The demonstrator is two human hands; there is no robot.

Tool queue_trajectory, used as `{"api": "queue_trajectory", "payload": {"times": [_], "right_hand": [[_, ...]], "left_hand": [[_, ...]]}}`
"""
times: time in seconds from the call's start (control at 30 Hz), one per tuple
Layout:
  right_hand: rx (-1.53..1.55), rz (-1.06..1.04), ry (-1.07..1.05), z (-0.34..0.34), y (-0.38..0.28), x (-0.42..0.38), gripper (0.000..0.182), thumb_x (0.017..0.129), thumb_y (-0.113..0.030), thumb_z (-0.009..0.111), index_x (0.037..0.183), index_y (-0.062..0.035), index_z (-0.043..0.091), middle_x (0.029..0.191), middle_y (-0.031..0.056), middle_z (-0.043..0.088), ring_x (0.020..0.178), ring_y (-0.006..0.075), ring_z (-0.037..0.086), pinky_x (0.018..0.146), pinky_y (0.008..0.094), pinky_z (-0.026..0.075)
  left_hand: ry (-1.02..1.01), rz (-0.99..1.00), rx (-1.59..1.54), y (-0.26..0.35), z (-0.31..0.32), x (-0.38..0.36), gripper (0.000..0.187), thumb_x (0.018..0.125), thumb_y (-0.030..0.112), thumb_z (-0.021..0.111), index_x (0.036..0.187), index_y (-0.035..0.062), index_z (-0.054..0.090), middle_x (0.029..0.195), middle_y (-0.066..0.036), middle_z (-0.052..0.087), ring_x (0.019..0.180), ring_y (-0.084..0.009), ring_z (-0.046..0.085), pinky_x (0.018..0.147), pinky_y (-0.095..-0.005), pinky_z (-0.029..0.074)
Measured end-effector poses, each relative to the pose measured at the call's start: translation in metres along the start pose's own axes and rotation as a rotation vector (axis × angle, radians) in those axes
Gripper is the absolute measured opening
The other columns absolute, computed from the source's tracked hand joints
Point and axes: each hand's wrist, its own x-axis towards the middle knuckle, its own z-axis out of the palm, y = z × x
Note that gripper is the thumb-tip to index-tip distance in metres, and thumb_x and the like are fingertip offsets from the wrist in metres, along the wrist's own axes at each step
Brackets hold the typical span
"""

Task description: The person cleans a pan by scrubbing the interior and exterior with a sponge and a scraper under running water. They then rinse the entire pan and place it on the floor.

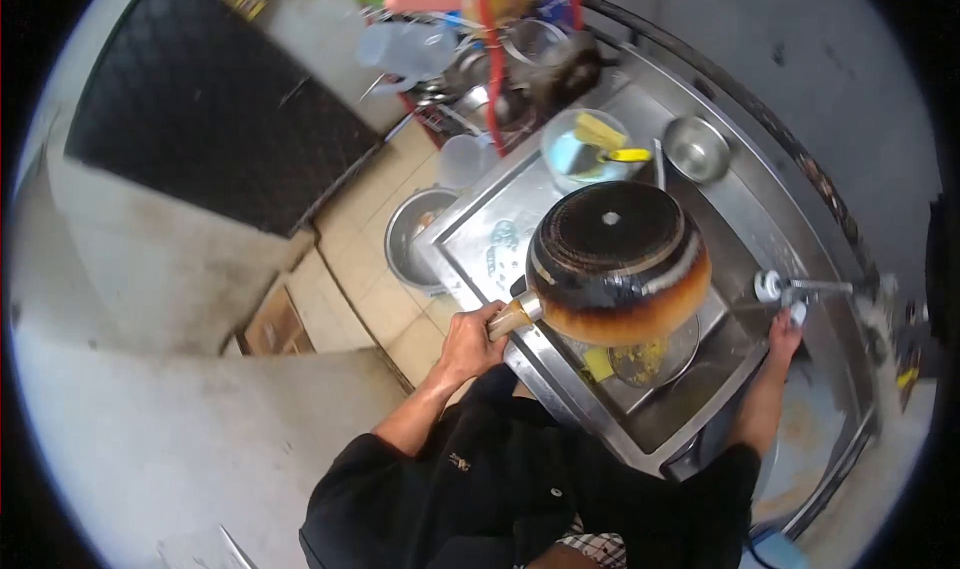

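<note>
My left hand (470,344) is closed round the light-coloured handle of a pan (615,259). The pan is tipped over above the sink (690,414), its scorched black and brown underside facing me. Over at the right, my right hand (785,334) has its fingers closed at the white knob of the tap (810,286); the grip is small and partly hidden. Below the pan in the sink lies a round metal dish (655,364) with yellow food bits, partly covered by the pan. A yellow-green sponge (597,363) is beside it.
A clear tub (560,174) with a yellow-handled tool and sponge stands behind the pan. A steel bowl (697,150) sits at the sink's back edge. On the floor to the left is a metal pot (400,239). A dish rack (490,79) holds utensils.
</note>
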Motion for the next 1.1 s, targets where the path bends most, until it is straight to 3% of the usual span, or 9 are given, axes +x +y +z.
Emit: {"api": "queue_trajectory", "payload": {"times": [0.13,0.23,0.33,0.57,0.73,0.8,0.83,0.9,1.1], "right_hand": [[-0.325,-0.281,0.816,0.082,0.062,-0.032,0.046,0.094,-0.043,0.049,0.117,-0.0042,0.054,0.11,0.0076,0.061,0.092,0.0191,0.058,0.077,0.0247,0.047],[-0.597,-0.433,0.761,0.159,0.158,-0.067,0.027,0.093,-0.036,0.056,0.107,-0.0132,0.06,0.087,0.0006,0.064,0.048,0.0027,0.049,0.035,0.0167,0.034],[-0.807,-0.356,0.663,0.272,0.27,-0.101,0.022,0.092,-0.033,0.058,0.097,-0.0118,0.062,0.078,0.0019,0.063,0.049,0.0033,0.048,0.034,0.0187,0.032],[-1.637,-0.229,-0.615,0.579,0.573,-0.095,0.028,0.096,-0.024,0.05,0.102,-0.003,0.067,0.103,0.0111,0.065,0.095,0.0208,0.061,0.083,0.0314,0.047],[-1.623,1.006,-1.05,0.594,0.77,-0.124,0.029,0.09,-0.012,0.06,0.115,0.0009,0.056,0.1,0.0116,0.065,0.091,0.02,0.064,0.078,0.0316,0.051],[-1.554,1.186,-1.296,0.561,0.837,-0.148,0.033,0.086,-0.014,0.065,0.113,0.0028,0.054,0.1,0.0146,0.065,0.087,0.0213,0.065,0.072,0.0315,0.053],[-1.558,1.191,-1.298,0.55,0.864,-0.161,0.033,0.086,-0.014,0.065,0.113,0.0028,0.054,0.1,0.0146,0.065,0.087,0.0213,0.065,0.072,0.0315,0.053],[-1.048,1.646,-0.236,0.533,0.912,-0.177,0.028,0.081,-0.012,0.07,0.103,-0.0001,0.058,0.089,0.0132,0.065,0.072,0.0191,0.064,0.058,0.0301,0.051],[-1.419,1.328,-0.338,0.54,0.969,-0.137,0.01,0.08,-0.012,0.064,0.084,-0.0029,0.065,0.066,0.0059,0.059,0.047,0.0155,0.053,0.04,0.03,0.039]], "left_hand": [[0.201,-0.105,-0.082,-0.049,-0.021,-0.038,0.03,0.067,0.005,0.066,0.096,0.0021,0.062,0.065,-0.016,0.062,0.058,-0.0273,0.063,0.059,-0.0339,0.048],[0.262,-0.234,-0.259,-0.1,-0.046,-0.051,0.021,0.067,0.005,0.069,0.085,0.0017,0.059,0.063,-0.009,0.061,0.056,-0.0142,0.057,0.057,-0.0295,0.046],[0.073,-0.203,-0.366,-0.151,-0.098,-0.063,0.017,0.07,0.005,0.071,0.082,0.0008,0.06,0.062,-0.004,0.058,0.058,-0.0093,0.052,0.056,-0.028,0.044],[-0.053,-0.648,-0.697,-0.279,-0.163,-0.109,0.017,0.078,0.015,0.075,0.079,0.0036,0.063,0.058,0.001,0.054,0.052,-0.0044,0.048,0.047,-0.0225,0.037],[0.469,-0.748,-0.64,-0.39,-0.133,-0.087,0.021,0.072,0.017,0.07,0.066,-0.0008,0.061,0.057,-0.004,0.058,0.047,-0.0114,0.053,0.045,-0.0305,0.042],[0.524,-0.778,-0.574,-0.415,-0.137,-0.063,0.021,0.069,0.017,0.066,0.061,-0.0018,0.059,0.056,-0.006,0.06,0.049,-0.014,0.056,0.048,-0.0325,0.045],[0.642,-0.739,-0.6,-0.434,-0.128,-0.053,0.021,0.069,0.016,0.065,0.06,-0.0013,0.058,0.055,-0.006,0.06,0.05,-0.0136,0.056,0.048,-0.0324,0.045],[0.735,-0.775,-0.65,-0.466,-0.121,-0.037,0.02,0.069,0.016,0.067,0.061,-0.0008,0.059,0.055,-0.007,0.06,0.052,-0.0137,0.058,0.049,-0.0325,0.046],[0.631,-0.613,-0.697,-0.508,-0.116,0.013,0.014,0.078,0.011,0.069,0.08,-0.0015,0.063,0.067,-0.005,0.064,0.06,-0.0103,0.058,0.055,-0.0279,0.047]]}}
